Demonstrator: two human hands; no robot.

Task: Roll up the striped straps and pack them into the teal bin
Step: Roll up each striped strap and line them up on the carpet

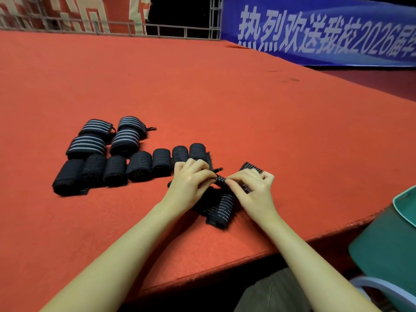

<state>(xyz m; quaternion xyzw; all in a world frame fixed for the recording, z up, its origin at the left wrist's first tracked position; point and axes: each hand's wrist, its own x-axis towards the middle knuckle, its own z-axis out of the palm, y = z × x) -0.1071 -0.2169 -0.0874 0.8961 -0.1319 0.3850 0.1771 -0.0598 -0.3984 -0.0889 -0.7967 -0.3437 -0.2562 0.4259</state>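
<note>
A dark striped strap [221,207] lies loose on the red felt near the front edge, its far end curled into a small roll. My left hand [191,179] and my right hand [252,188] pinch that rolled end from either side, fingers curled over it. To the left, several rolled straps [117,170] stand in a row, with three or more wider-striped rolls [90,145] behind them. The teal bin [391,239] sits off the table's right edge, only partly in view.
The red felt table [202,97] stretches far back to a metal frame [157,30] and a blue banner [326,34]. The table's front edge runs diagonally just below my forearms. A pale blue chair rail [387,289] shows at the lower right.
</note>
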